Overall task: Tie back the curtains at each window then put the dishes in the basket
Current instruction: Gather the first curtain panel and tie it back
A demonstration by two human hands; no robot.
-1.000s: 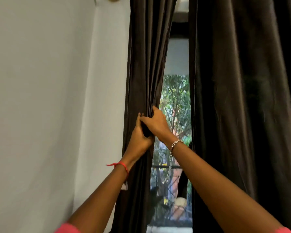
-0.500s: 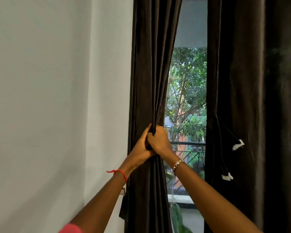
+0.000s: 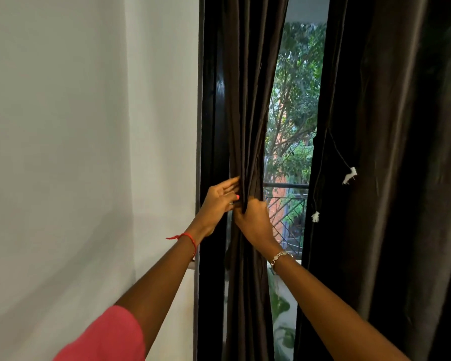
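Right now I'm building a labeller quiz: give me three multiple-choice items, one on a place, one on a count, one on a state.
1. Where do the cord ends hang? A) on the wall B) against the right curtain C) from the left wrist
2. How many cord ends show? A) one B) two C) four
3. What is the right hand doing? A) resting on the wall B) hanging idle C) gripping the left curtain
Answers: B, they lie against that dark fabric; B, two show; C, it curls round the bunched folds.
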